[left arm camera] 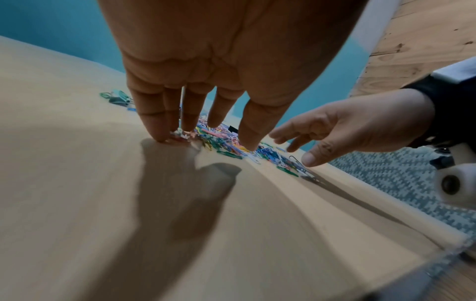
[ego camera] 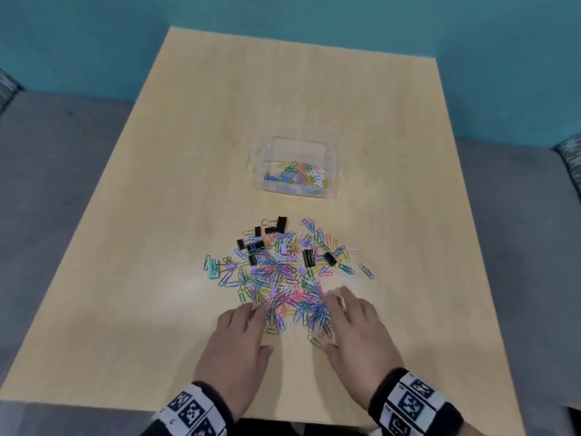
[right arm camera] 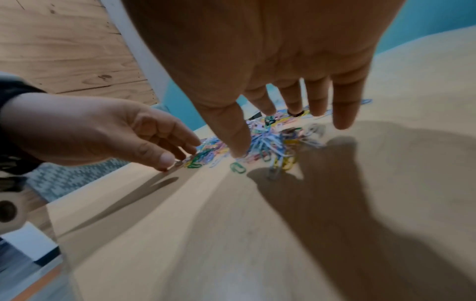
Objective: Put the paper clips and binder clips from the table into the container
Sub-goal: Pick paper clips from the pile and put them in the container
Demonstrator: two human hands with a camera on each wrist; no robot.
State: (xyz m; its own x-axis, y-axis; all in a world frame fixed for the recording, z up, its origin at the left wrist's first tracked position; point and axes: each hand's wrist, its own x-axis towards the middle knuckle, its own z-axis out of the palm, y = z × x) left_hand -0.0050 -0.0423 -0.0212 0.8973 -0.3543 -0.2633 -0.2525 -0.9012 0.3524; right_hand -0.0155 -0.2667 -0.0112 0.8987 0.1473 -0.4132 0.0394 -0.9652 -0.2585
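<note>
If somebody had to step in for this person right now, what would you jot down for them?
Left hand: open, fingertips at the near left edge of the clip pile, holding nothing.
Right hand: open, at the pile's near right edge, holding nothing.
Clear container: beyond the pile, some coloured paper clips already inside.
Left to do: most paper clips and the binder clips, at the pile's far side, are still on the table.

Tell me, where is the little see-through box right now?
In the head view the clear container sits near the middle of the table, just beyond the pile of clips and well ahead of both hands, with some paper clips already inside.
</note>
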